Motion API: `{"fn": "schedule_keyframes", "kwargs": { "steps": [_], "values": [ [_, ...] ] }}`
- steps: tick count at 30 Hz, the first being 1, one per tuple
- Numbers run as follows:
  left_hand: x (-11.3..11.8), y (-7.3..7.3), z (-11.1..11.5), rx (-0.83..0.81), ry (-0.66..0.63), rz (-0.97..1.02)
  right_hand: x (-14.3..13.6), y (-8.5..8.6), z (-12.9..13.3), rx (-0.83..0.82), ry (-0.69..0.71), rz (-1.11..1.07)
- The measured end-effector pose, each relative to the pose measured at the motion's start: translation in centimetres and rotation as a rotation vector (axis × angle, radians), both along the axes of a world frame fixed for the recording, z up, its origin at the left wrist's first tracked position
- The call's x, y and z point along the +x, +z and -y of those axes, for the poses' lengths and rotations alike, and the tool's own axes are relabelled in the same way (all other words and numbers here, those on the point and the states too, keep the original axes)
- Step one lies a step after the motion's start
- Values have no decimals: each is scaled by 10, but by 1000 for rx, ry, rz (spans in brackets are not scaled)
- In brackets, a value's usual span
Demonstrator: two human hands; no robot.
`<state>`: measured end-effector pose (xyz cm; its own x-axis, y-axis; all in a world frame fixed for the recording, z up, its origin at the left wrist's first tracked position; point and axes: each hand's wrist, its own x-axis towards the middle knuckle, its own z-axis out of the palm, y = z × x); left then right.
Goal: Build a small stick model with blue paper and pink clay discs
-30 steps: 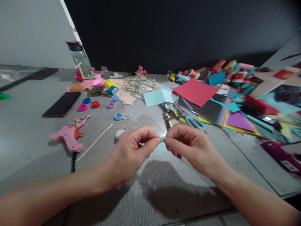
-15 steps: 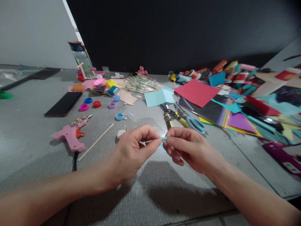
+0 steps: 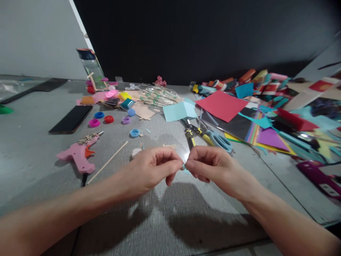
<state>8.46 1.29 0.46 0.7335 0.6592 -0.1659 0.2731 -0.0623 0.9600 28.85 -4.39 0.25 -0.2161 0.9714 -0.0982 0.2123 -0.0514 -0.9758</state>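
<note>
Two pinches, we note: left hand and right hand both closed on a small light-blue piece above the bench. Less shows than half a second ago; grips nearer, we judge it's being worked.

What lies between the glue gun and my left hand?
The head view shows a thin wooden stick between the glue gun and your left hand, plus a white object near the hand.
</note>
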Motion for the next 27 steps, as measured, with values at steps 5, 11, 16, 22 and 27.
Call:
{"fn": "schedule_keyframes", "kwargs": {
  "steps": [5, 11, 16, 22, 27],
  "values": [
    [-2, 0, -9, 13, -66, -59, 0, -1, -1, 17, 20, 52],
    [-3, 2, -8, 166, -106, -100, 0, -2, -2, 29, 33, 88],
    [-5, 7, -5, 260, -152, -151, 1, -3, -1, 24, 67, 118],
    [-2, 15, -1, 200, -109, -128, 0, -7, -5, 66, 61, 132],
    [-24, 16, 3, -10, 32, 72, 7, -8, -8, 129, 85, 70]
  ]
}}
